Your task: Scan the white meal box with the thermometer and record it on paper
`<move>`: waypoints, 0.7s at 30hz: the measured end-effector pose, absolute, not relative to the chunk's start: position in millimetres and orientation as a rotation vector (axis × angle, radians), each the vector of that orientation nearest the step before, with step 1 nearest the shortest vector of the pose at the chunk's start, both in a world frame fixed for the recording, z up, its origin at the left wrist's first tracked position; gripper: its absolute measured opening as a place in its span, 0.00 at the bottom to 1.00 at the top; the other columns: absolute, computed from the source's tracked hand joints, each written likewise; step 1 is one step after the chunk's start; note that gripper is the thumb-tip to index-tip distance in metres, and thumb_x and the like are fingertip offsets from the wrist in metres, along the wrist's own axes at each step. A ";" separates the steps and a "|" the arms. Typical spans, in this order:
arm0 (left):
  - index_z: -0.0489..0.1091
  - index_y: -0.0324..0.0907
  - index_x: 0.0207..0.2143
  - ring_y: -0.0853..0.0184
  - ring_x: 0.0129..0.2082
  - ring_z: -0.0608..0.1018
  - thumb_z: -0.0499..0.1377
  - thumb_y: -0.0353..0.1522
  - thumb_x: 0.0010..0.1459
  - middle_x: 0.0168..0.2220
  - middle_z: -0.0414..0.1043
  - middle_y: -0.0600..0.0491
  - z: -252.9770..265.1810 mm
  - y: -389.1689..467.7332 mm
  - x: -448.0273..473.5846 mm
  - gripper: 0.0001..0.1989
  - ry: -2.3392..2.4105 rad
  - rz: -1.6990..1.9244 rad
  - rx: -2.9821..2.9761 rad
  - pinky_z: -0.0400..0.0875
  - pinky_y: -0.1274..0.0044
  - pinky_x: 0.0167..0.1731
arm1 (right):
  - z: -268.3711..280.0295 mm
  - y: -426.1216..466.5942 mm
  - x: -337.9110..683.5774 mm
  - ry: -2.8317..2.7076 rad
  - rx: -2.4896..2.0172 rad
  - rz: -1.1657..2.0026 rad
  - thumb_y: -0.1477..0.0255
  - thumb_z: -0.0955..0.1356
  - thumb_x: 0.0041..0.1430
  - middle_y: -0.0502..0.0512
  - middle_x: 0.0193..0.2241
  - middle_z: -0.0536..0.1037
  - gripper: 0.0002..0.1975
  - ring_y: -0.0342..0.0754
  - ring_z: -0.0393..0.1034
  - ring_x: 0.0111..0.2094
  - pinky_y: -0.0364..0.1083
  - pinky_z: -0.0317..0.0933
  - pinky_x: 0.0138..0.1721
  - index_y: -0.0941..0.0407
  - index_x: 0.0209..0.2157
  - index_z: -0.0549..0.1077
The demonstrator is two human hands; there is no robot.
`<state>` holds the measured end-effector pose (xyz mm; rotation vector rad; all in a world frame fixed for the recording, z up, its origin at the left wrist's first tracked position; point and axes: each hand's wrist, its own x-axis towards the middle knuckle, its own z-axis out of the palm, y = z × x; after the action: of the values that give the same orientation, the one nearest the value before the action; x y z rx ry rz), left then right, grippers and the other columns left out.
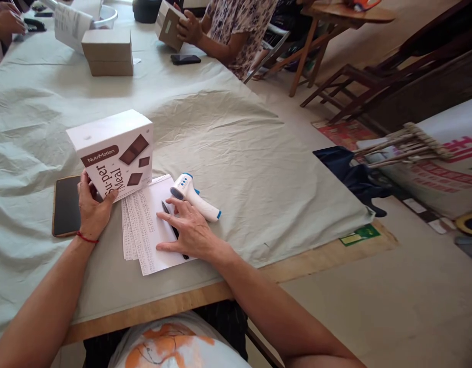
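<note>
Gripping "NutriMotion Su-per Meal" box (115, 151), left hand (91, 207).

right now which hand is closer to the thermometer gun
Right. The right hand lies flat on the papers with its fingertips just short of the thermometer gun; the left hand is farther away, holding the white box.

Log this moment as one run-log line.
left hand: grips white box, tilted | right hand: flat on papers, over pen | thermometer: beside right hand | phone: by left hand
</note>
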<state>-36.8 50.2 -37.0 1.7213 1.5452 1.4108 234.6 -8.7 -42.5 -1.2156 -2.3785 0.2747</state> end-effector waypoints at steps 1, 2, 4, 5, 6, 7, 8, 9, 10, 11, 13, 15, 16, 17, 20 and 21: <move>0.60 0.45 0.56 0.56 0.55 0.74 0.68 0.44 0.52 0.52 0.67 0.46 -33.8 48.3 -33.9 0.33 1.554 1.477 1.674 0.73 0.61 0.54 | -42.7 -8.9 234.0 -2.374 -1.220 0.272 0.50 0.77 0.44 0.67 0.56 0.67 0.36 0.62 0.67 0.50 0.62 0.65 0.52 0.54 0.52 0.75; 0.62 0.44 0.55 0.56 0.53 0.75 0.69 0.45 0.51 0.51 0.69 0.46 -30.5 45.9 -30.9 0.33 1.557 1.530 1.628 0.74 0.62 0.53 | -42.8 -8.9 233.6 -2.371 -1.224 0.273 0.50 0.77 0.44 0.67 0.56 0.67 0.36 0.63 0.67 0.50 0.62 0.65 0.52 0.54 0.52 0.75; 0.65 0.43 0.53 0.57 0.49 0.77 0.67 0.47 0.53 0.48 0.72 0.46 -24.4 39.8 -25.5 0.30 1.540 1.555 1.572 0.75 0.63 0.51 | -42.8 -8.7 233.4 -2.377 -1.232 0.283 0.50 0.77 0.44 0.67 0.56 0.67 0.36 0.63 0.67 0.51 0.63 0.65 0.52 0.54 0.52 0.75; 0.66 0.43 0.51 0.58 0.48 0.78 0.65 0.49 0.55 0.47 0.73 0.47 -22.0 36.7 -23.4 0.28 1.527 1.540 1.560 0.75 0.64 0.50 | -42.6 -8.6 233.4 -2.382 -1.234 0.288 0.50 0.77 0.45 0.68 0.57 0.67 0.36 0.64 0.66 0.52 0.63 0.64 0.52 0.54 0.52 0.75; 0.67 0.43 0.50 0.59 0.47 0.78 0.64 0.50 0.56 0.47 0.74 0.47 -20.2 33.8 -21.6 0.27 1.518 1.520 1.550 0.75 0.65 0.50 | -42.4 -8.4 233.5 -2.387 -1.233 0.292 0.50 0.77 0.45 0.68 0.57 0.67 0.36 0.64 0.66 0.52 0.63 0.64 0.52 0.55 0.52 0.75; 0.68 0.43 0.49 0.59 0.46 0.79 0.62 0.51 0.57 0.46 0.75 0.47 -19.0 31.3 -20.3 0.26 1.508 1.494 1.545 0.75 0.65 0.49 | -42.1 -8.4 233.6 -2.390 -1.232 0.295 0.50 0.77 0.45 0.69 0.57 0.67 0.36 0.64 0.66 0.52 0.63 0.64 0.52 0.55 0.52 0.75; 0.69 0.43 0.48 0.59 0.46 0.79 0.62 0.51 0.57 0.46 0.76 0.47 -18.2 29.5 -19.2 0.26 1.498 1.464 1.542 0.75 0.66 0.49 | -41.8 -8.4 233.7 -2.391 -1.231 0.297 0.49 0.77 0.45 0.69 0.57 0.67 0.36 0.64 0.66 0.52 0.63 0.65 0.52 0.56 0.52 0.75; 0.69 0.43 0.48 0.58 0.46 0.79 0.61 0.52 0.57 0.46 0.76 0.47 -17.6 28.3 -18.5 0.26 1.486 1.435 1.536 0.76 0.66 0.48 | -41.3 -8.6 233.7 -2.392 -1.231 0.298 0.50 0.77 0.45 0.70 0.57 0.67 0.36 0.64 0.67 0.51 0.63 0.65 0.52 0.56 0.52 0.75; 0.69 0.42 0.48 0.58 0.46 0.79 0.61 0.52 0.56 0.46 0.77 0.46 -17.1 27.7 -18.0 0.27 1.471 1.409 1.529 0.76 0.66 0.48 | -40.8 -8.9 233.5 -2.392 -1.231 0.298 0.50 0.77 0.46 0.70 0.57 0.67 0.36 0.64 0.67 0.51 0.63 0.65 0.51 0.56 0.52 0.74; 0.69 0.42 0.49 0.57 0.46 0.80 0.62 0.53 0.56 0.47 0.77 0.46 -16.5 27.6 -17.6 0.28 1.454 1.384 1.526 0.77 0.66 0.47 | -40.1 -9.2 233.2 -2.393 -1.231 0.296 0.51 0.77 0.45 0.70 0.57 0.67 0.36 0.64 0.67 0.50 0.62 0.65 0.51 0.56 0.53 0.74; 0.68 0.42 0.51 0.57 0.47 0.79 0.62 0.52 0.56 0.49 0.77 0.45 -14.8 28.3 -17.5 0.29 1.428 1.347 1.544 0.77 0.66 0.48 | -38.3 -9.7 232.8 -2.391 -1.219 0.284 0.52 0.78 0.45 0.70 0.57 0.67 0.36 0.63 0.68 0.49 0.62 0.65 0.50 0.57 0.52 0.74; 0.68 0.41 0.51 0.57 0.48 0.79 0.61 0.50 0.58 0.49 0.77 0.45 -13.0 28.9 -18.0 0.28 1.428 1.319 1.587 0.76 0.66 0.48 | -36.2 -9.1 233.1 -2.353 -1.181 0.261 0.54 0.77 0.47 0.68 0.55 0.69 0.31 0.61 0.69 0.48 0.60 0.65 0.49 0.57 0.49 0.75; 0.69 0.40 0.51 0.58 0.48 0.79 0.61 0.50 0.59 0.49 0.77 0.45 -12.3 29.0 -18.3 0.27 1.432 1.308 1.606 0.75 0.67 0.48 | -35.3 -8.1 233.9 -2.311 -1.166 0.239 0.55 0.76 0.49 0.67 0.54 0.70 0.27 0.59 0.69 0.47 0.59 0.65 0.49 0.56 0.47 0.76; 0.69 0.40 0.51 0.58 0.47 0.79 0.61 0.49 0.59 0.49 0.77 0.45 -12.0 28.9 -18.7 0.26 1.430 1.302 1.616 0.75 0.68 0.48 | -34.7 -6.7 235.2 -2.251 -1.168 0.203 0.57 0.75 0.52 0.65 0.52 0.71 0.22 0.58 0.69 0.46 0.58 0.65 0.50 0.56 0.45 0.76; 0.68 0.39 0.51 0.58 0.47 0.79 0.62 0.48 0.58 0.49 0.77 0.44 -13.7 28.0 -20.3 0.27 1.379 1.316 1.582 0.75 0.68 0.49 | -35.0 0.1 242.6 -2.030 -1.348 0.031 0.65 0.70 0.57 0.64 0.48 0.73 0.14 0.58 0.68 0.48 0.56 0.64 0.49 0.56 0.44 0.75; 0.68 0.39 0.52 0.58 0.48 0.79 0.63 0.48 0.57 0.50 0.77 0.44 -15.0 27.7 -21.0 0.28 1.363 1.314 1.559 0.75 0.68 0.49 | -35.9 2.6 245.7 -1.973 -1.456 -0.023 0.67 0.70 0.57 0.65 0.48 0.73 0.16 0.59 0.68 0.48 0.56 0.64 0.48 0.57 0.46 0.74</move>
<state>-21.0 27.7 -15.0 1.5587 1.3626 1.3143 245.7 2.6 -35.9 -1.4561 -1.9734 -0.0233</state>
